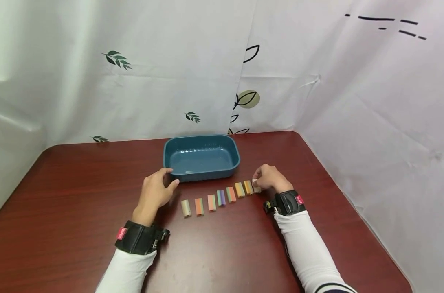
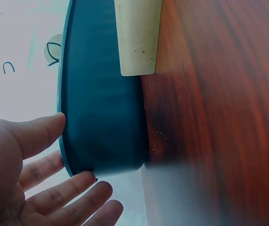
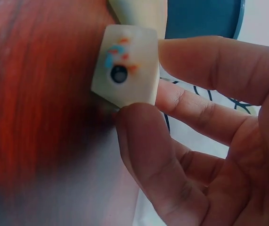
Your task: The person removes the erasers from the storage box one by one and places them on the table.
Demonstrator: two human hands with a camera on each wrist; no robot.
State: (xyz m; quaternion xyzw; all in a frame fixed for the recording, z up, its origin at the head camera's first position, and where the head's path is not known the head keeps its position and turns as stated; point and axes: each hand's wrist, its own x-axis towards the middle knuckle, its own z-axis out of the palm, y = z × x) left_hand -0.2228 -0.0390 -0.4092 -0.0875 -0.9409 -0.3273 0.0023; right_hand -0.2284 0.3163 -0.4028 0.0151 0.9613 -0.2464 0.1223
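Observation:
My right hand (image 1: 272,179) pinches a small cream block (image 3: 127,61) between thumb and fingers at the right end of a row of blocks. The end facing the right wrist camera has a black dot with red, orange and blue marks. Beside it stands a yellow-orange block (image 1: 248,187). My left hand (image 1: 155,193) is at the near left corner of a blue rectangular dish (image 1: 203,176), fingers spread and loosely bent, thumb tip right at the rim. A pale cream block (image 1: 185,208), at the row's left end, is closest to that hand.
Several striped two-tone blocks, among them an orange-green one (image 1: 199,206) and a green-purple one (image 1: 221,197), form a slanting row in front of the dish. All stand on a dark red wooden table (image 1: 79,203). White printed sheets (image 1: 163,81) hang behind and beside it.

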